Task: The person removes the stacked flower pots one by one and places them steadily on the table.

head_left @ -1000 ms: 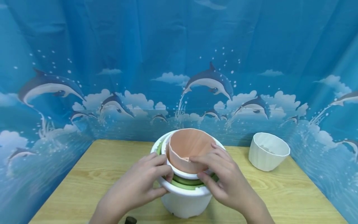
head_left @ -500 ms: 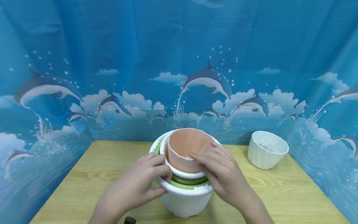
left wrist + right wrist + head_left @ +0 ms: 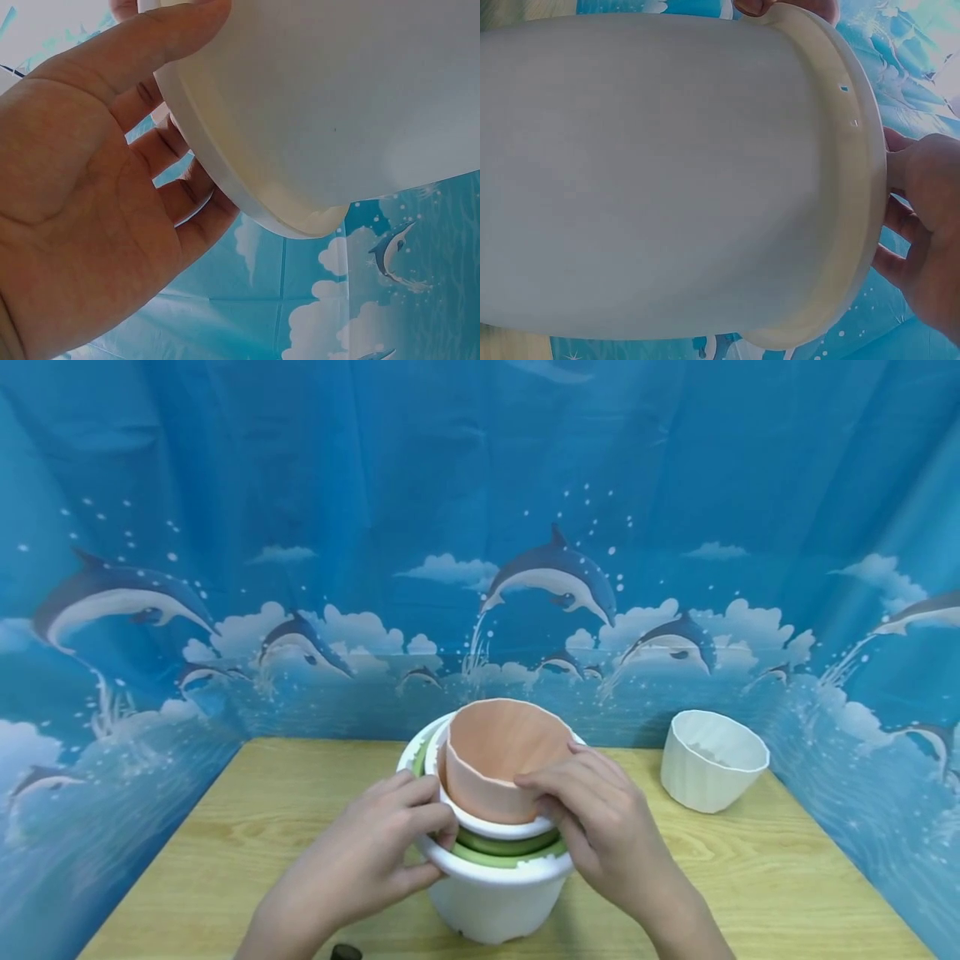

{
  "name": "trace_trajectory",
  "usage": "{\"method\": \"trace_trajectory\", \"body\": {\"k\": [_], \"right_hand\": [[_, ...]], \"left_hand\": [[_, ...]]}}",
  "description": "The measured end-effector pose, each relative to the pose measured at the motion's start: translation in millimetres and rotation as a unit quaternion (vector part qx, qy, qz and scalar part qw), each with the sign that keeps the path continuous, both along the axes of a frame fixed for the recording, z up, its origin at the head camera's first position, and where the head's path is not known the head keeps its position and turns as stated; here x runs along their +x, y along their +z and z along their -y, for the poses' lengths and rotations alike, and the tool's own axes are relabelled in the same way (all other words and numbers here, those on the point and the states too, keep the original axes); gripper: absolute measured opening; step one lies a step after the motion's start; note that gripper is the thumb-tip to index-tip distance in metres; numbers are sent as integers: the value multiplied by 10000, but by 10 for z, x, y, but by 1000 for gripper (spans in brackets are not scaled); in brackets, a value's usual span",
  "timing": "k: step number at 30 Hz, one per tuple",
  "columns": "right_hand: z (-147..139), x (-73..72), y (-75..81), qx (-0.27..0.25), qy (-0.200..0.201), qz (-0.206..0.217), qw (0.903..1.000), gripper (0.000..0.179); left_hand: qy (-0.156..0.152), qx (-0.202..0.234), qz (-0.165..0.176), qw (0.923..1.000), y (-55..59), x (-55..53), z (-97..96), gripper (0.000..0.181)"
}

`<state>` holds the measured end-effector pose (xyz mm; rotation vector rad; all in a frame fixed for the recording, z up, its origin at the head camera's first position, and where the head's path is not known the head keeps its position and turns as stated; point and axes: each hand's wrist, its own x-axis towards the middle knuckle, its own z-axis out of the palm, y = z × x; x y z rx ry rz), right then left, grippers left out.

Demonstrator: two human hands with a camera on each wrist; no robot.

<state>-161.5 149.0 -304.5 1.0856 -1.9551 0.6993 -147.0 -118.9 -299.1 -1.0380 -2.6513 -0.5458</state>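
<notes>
Pots sit nested on the table (image 3: 247,827): the peach pot (image 3: 498,760) has sunk slightly deeper into the white pot (image 3: 495,893). My right hand (image 3: 592,827) pinches its rim; my left hand (image 3: 375,852) grips the white rim.

Support surface is a light wood-grain table (image 3: 225,852). A large white pot (image 3: 491,902) stands upright directly on it at the near middle. A smaller ribbed white pot (image 3: 712,768) stands upright to the right of the large pot and farther back, well apart from it; a small dark object (image 3: 345,952), mostly cut off, sits at the table's near edge, left of the large pot.
</notes>
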Motion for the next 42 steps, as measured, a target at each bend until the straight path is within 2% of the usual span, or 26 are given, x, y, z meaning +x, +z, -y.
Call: {"method": "trace_trajectory", "body": {"k": [3, 19, 30, 42], "right_hand": [[4, 9, 2, -91, -29, -2, 10000, 19], [53, 41, 101, -688, 266, -751, 9944, 21], [66, 74, 122, -1099, 271, -956, 9890, 22], [68, 66, 158, -1525, 383, -1344, 9784, 26]], "left_hand": [[-9, 10, -42, 10000, 1, 8, 5, 30], [-7, 20, -53, 10000, -6, 5, 0, 31], [-44, 53, -152, 9999, -13, 7, 1, 31], [27, 47, 36, 10000, -7, 5, 3, 29]]}}
